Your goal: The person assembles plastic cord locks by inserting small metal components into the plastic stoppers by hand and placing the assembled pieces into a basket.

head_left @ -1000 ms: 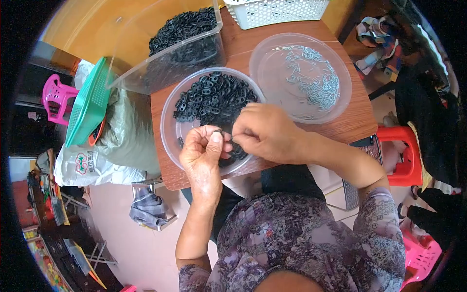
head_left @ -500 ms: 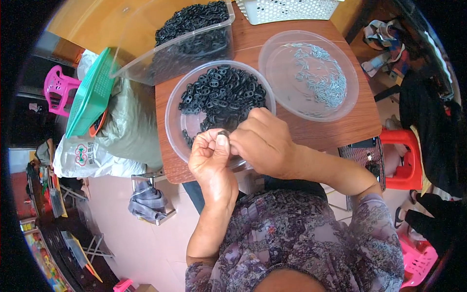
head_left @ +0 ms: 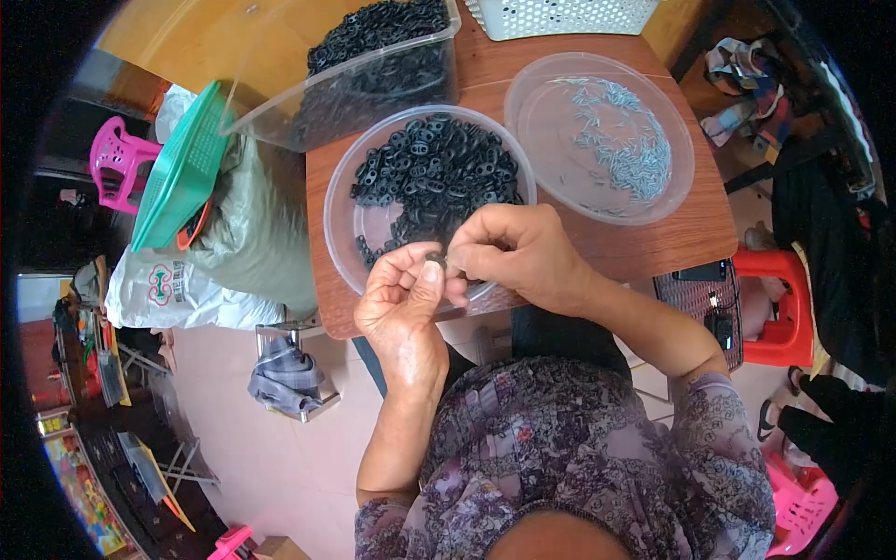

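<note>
Above the near edge of a round clear tub, my left hand pinches a small black plastic piece between thumb and fingers. Close against it on the right, my right hand is closed in a pinch; whatever its fingertips hold is too small to make out. Many loose black two-hole plastic pieces fill most of the tub, leaving part of its floor bare at the left. To the right lies a shallow round clear tray with small silvery pins scattered over its right side.
A rectangular clear bin heaped with black pieces stands at the back left, a white perforated basket at the back. Left of the wooden table are green baskets and full sacks. A red stool stands right.
My right hand's fingers have drawn slightly apart from the left thumb, so more of the black piece shows. The view has shifted a little.
</note>
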The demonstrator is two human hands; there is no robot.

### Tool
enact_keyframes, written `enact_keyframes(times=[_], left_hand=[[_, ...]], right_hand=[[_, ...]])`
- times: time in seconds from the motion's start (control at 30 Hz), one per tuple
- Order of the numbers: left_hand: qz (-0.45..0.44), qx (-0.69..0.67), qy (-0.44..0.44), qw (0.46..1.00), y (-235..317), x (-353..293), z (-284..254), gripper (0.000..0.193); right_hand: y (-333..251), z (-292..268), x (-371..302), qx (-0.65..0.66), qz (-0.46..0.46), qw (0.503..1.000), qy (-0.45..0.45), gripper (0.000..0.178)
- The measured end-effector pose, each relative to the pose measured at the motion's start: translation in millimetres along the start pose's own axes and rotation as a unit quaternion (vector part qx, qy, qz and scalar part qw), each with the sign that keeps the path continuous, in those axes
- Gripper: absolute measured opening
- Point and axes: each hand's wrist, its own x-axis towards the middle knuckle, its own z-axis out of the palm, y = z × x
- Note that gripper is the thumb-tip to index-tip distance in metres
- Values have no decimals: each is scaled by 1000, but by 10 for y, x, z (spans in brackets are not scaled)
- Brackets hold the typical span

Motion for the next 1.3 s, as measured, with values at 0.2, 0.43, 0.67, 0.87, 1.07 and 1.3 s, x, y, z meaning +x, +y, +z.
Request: enact_keyframes(times=[0.2,0.43,0.67,0.87,1.07,1.3], left_hand=[[22,52,4,998,17,-28,-28,14],[38,87,8,995,64,-67,-6,15],[72,161,41,983,61,-125,28,16],[80,132,37,987,46,-126,29,15],[87,96,11,991,-32,-120,-36,12],[31,55,51,997,-11,-63,-29,13]], right_hand=[[27,-19,24,24,25,999,-34,7],[38,-18,26,-28,23,999,-28,8],[36,83,-8,-55,2,998,19,12],[223,157,31,-246,-247,935,63,10],[264,212,22,-338,-278,897,64,10],[277,224,43,-256,-222,940,49,9]])
